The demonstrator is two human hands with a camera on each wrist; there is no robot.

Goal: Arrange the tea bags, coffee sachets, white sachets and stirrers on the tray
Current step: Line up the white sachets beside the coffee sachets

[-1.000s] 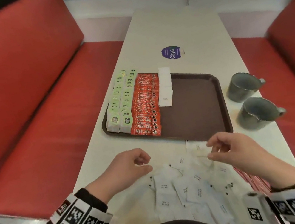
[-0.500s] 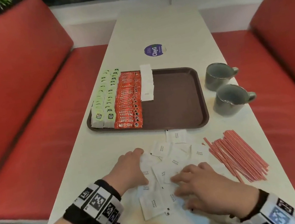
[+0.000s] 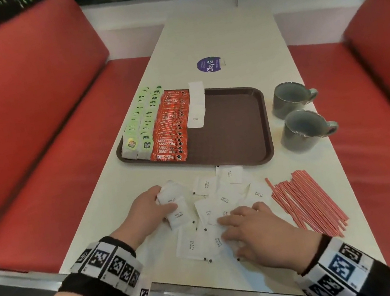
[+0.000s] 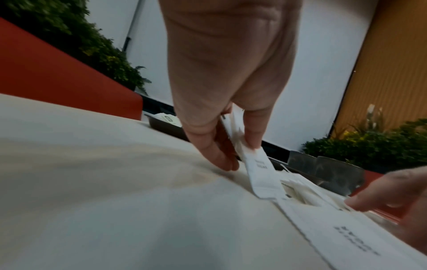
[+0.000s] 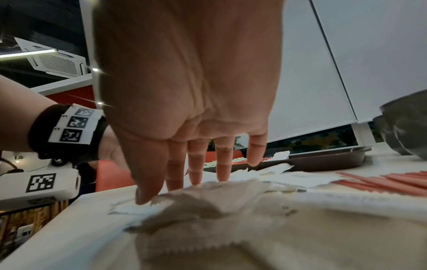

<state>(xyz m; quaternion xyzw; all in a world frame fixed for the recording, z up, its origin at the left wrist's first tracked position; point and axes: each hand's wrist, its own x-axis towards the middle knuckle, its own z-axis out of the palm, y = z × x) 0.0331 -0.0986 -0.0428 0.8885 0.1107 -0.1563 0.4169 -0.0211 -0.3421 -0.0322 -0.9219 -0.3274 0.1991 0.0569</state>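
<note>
While left hand (image 3: 148, 212) pinches gathered white sachets (image 4: 258, 169), right hand (image 3: 258, 233) lies flat on lower-centre pile (steadying, likely).

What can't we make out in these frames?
- How many white sachets the left hand holds: head view shows overlapping ones; left wrist view shows only edges between the fingers.
- Sachets under the right hand: covered by the palm in head view; shadowed and blurred in right wrist view.
- Tea bag label text: too small.
- Stirrers count: overlapping in head view.
</note>
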